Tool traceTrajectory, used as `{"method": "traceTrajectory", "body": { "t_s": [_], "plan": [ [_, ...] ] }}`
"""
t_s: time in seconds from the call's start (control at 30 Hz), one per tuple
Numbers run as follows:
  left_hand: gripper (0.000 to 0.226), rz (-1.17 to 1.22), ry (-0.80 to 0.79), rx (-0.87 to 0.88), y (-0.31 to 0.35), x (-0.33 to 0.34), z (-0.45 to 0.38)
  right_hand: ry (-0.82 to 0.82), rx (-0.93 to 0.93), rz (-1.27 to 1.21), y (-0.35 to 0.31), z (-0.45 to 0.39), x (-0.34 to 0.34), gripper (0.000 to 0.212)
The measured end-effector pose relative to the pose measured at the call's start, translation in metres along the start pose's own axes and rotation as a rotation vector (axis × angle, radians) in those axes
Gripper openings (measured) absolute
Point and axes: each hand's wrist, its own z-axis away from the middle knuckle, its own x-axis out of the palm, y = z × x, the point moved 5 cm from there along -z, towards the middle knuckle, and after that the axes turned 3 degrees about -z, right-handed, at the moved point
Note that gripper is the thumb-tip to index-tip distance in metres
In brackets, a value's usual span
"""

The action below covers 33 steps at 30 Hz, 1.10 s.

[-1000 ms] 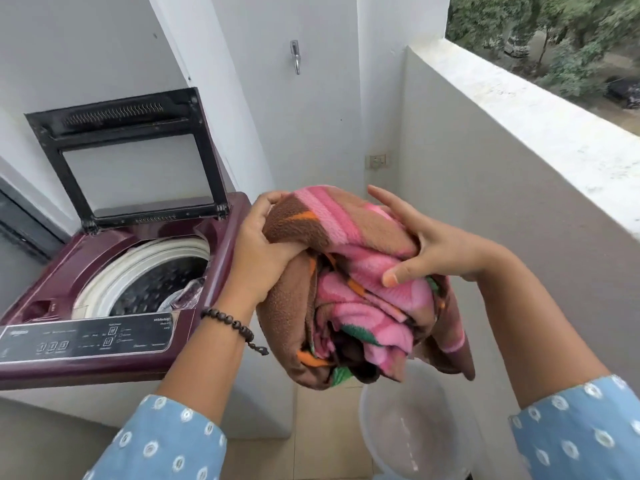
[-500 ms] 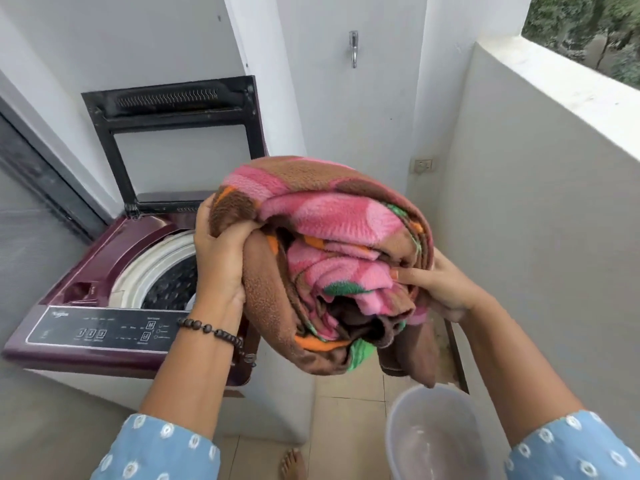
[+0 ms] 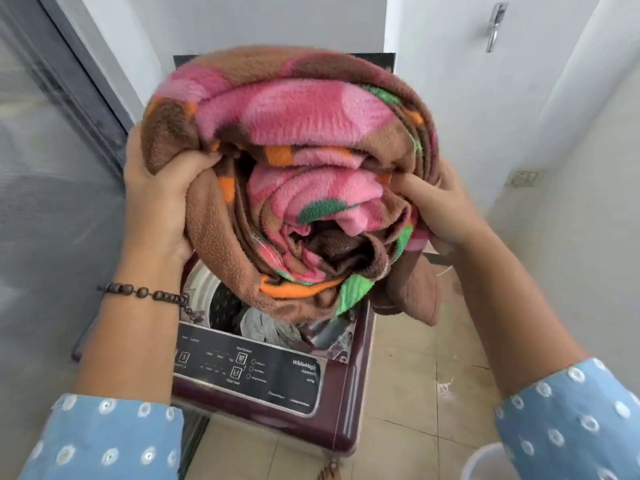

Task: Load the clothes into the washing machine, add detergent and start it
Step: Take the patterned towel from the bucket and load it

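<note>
Head view: a bunched fleece blanket [image 3: 294, 174] (brown, with pink, orange and green patches) fills the frame's centre, held above the open drum [image 3: 225, 306] of the maroon top-load washing machine [image 3: 249, 372]. The left hand [image 3: 156, 202] grips its left edge; the right hand [image 3: 436, 206] clutches folds at centre right. Grey laundry [image 3: 263, 327] lies in the drum. A beaded bracelet [image 3: 149, 294] circles the left wrist.

Both arms raised, hands clutching from either side

The left hand [image 3: 157, 199] curls its thumb and fingers in from the left, a beaded bracelet [image 3: 149, 294] on the wrist. The right hand [image 3: 438, 209] pinches in from the right. Blue dotted sleeves [image 3: 104, 441] cover both forearms.
</note>
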Motion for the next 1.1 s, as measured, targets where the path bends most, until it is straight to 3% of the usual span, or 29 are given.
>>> {"method": "traceTrajectory", "body": {
  "t_s": [0.1,0.27,0.4,0.57,0.73,0.87,0.93,1.1],
  "plan": [
    [0.091,0.016,0.030,0.021,0.005,-0.044,-0.038,-0.030,-0.029,-0.010,0.015,-0.042,0.049,0.049],
    [0.054,-0.101,0.167,0.077,-0.017,-0.091,-0.060,-0.084,0.063,-0.033,0.067,-0.079,0.101,0.045],
    [0.055,-0.196,0.211,-0.097,-0.085,-0.123,-0.061,-0.100,0.199,0.014,0.133,-0.085,0.113,0.047],
    [0.062,-0.358,0.027,-0.402,-0.179,-0.150,-0.051,-0.132,0.321,0.149,0.205,-0.079,0.102,0.067],
    [0.069,-0.624,-0.166,-0.604,-0.240,-0.167,-0.047,-0.176,0.478,0.332,0.257,-0.060,0.089,0.061],
    [0.069,-0.848,-0.300,-0.720,-0.264,-0.167,-0.054,-0.321,0.643,0.745,0.290,-0.053,0.086,0.070],
    [0.086,-0.947,-0.391,-0.776,-0.272,-0.168,-0.058,-0.389,0.722,0.855,0.304,-0.052,0.090,0.068],
    [0.102,-1.072,-0.491,-0.767,-0.278,-0.162,-0.058,-0.574,0.794,1.120,0.334,-0.048,0.105,0.108]
  ]
}}
